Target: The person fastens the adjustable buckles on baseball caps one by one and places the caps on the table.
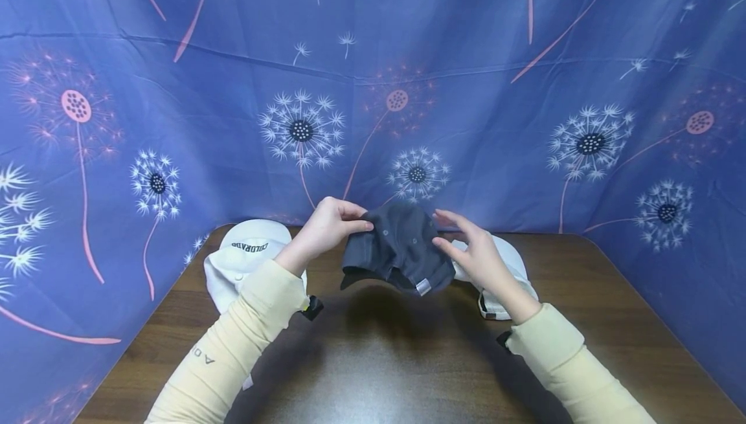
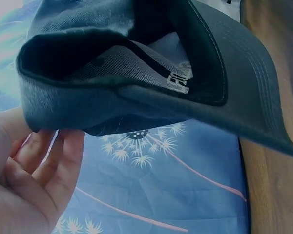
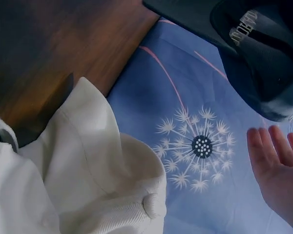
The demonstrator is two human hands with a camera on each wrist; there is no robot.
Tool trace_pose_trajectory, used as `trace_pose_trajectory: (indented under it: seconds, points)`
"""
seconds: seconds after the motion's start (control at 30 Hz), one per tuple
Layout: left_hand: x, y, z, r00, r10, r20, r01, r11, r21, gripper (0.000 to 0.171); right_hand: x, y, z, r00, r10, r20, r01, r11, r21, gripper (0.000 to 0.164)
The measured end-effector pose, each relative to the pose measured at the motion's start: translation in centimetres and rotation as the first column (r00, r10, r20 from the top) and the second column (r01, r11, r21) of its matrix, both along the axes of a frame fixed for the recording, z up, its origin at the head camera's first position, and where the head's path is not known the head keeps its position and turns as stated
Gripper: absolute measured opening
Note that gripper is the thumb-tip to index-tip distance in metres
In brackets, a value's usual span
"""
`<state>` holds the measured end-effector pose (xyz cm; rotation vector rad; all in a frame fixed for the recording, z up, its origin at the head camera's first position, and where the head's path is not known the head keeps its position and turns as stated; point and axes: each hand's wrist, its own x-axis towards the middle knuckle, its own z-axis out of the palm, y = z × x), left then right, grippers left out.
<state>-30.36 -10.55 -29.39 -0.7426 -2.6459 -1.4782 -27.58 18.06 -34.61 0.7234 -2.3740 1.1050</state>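
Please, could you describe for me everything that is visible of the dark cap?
The dark cap has a fabric-looking crown with small eyelets, a curved brim with stitched rows, pale lettering inside and a small light tag at its lower edge. It is held above the wooden table, opening roughly downward. The left hand pinches it at one side; the right hand is close beside it, apparently not touching.

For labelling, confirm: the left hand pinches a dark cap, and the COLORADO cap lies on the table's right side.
Wrong side: the left hand pinches a dark cap, but the head view shows the COLORADO cap on the left side of the table.
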Motion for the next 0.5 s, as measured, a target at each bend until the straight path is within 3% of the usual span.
trace_pose_trajectory:
  seconds: [0.13, 0.3, 0.5]
  points:
    - [0.0, 0.3, -0.1, 1.000, -0.018, -0.024, 0.018, 1.000, 0.004, 0.013, -0.7, 0.1, 0.1, 0.992, 0.042, 0.116, -0.036, 0.998, -0.056, 0.050]
    - [-0.2, 0.7, -0.4, 0.997, -0.035, -0.063, 0.034, 0.999, -0.005, 0.009, -1.2, 0.0, 0.3, 0.978, 0.000, 0.210, 0.003, 1.000, -0.016, 0.041]
    - [-0.6, 1.1, -1.0, 0.995, -0.002, -0.098, -0.001, 0.999, -0.033, 0.008, -1.6, -0.2, 0.3, 0.983, -0.031, 0.181, 0.024, 0.999, 0.037, 0.018]
